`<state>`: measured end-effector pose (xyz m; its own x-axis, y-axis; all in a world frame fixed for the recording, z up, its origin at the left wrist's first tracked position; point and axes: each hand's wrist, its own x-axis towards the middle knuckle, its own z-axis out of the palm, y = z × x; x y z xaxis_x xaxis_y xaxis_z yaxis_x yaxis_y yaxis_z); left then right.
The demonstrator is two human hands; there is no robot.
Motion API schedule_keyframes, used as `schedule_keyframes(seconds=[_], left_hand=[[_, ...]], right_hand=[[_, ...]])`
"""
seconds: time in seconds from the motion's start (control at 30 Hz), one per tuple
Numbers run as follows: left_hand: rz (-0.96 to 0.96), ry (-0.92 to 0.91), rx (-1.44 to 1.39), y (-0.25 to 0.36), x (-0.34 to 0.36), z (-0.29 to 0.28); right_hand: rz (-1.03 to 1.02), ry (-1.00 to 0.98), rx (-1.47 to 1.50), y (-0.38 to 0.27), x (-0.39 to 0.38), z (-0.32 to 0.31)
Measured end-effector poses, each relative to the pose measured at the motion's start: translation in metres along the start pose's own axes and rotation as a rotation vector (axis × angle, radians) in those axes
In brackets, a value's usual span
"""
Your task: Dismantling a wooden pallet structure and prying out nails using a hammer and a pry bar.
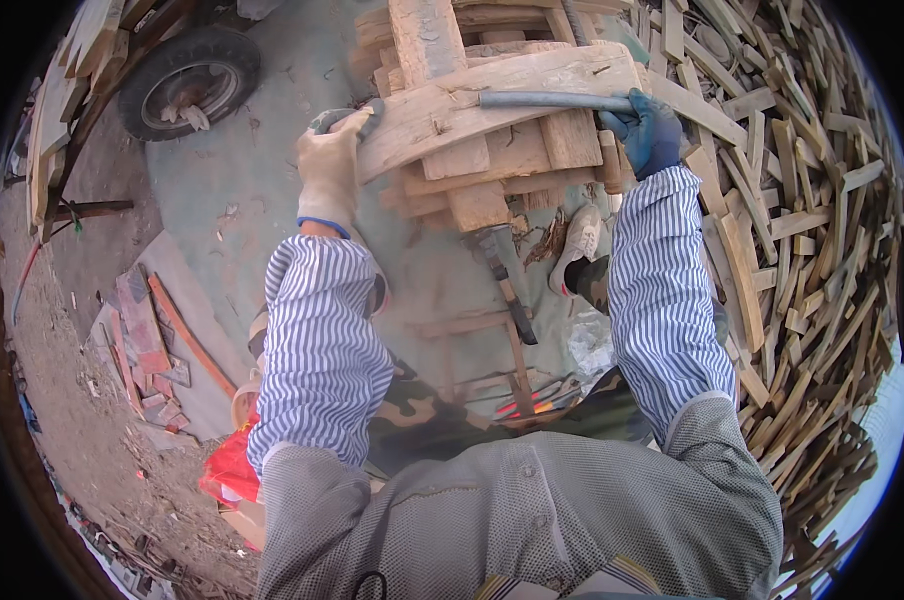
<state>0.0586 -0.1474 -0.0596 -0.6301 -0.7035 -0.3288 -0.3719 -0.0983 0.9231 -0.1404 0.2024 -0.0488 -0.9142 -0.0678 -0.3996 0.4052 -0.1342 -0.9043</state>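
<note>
A curved, pale wooden board (422, 130) lies across the top of a stack of rough timber blocks (480, 207). At the board's left end my left hand (334, 165), in a cream glove with grey-blue fingertips, is closed on it. My right hand (650, 135), in a blue glove, is closed around the right end of a straight grey rod (557, 100) at the board's right end. The rod rests along the board's face. Whether the right fingers also grip the board is hidden. Striped sleeves cover both forearms.
Many loose wood strips (792, 230) are heaped along the right. A wheel with a black tyre (194, 85) is at the far left. Below the stack, a dark narrow bar (509, 285) juts toward me. A red plastic bag (234, 465) is beside my left elbow. A shoe (580, 240) shows beside the stack.
</note>
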Motion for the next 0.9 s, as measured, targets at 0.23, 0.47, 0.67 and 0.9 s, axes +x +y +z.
schedule_keyframes(seconds=[0.23,0.47,0.67,0.9], left_hand=[[0.069,-0.024,0.025,0.007,-0.004,0.001],[0.038,-0.029,-0.037,0.000,0.004,0.000],[0.075,-0.046,-0.029,0.008,-0.010,0.000],[0.071,-0.012,0.108,0.008,-0.005,0.009]], right_hand=[[0.013,0.012,0.072,-0.004,-0.019,0.009],[-0.300,0.002,0.004,-0.021,-0.031,0.027],[0.133,-0.005,-0.142,0.007,0.009,-0.008],[-0.058,0.088,-0.273,-0.030,-0.044,0.013]])
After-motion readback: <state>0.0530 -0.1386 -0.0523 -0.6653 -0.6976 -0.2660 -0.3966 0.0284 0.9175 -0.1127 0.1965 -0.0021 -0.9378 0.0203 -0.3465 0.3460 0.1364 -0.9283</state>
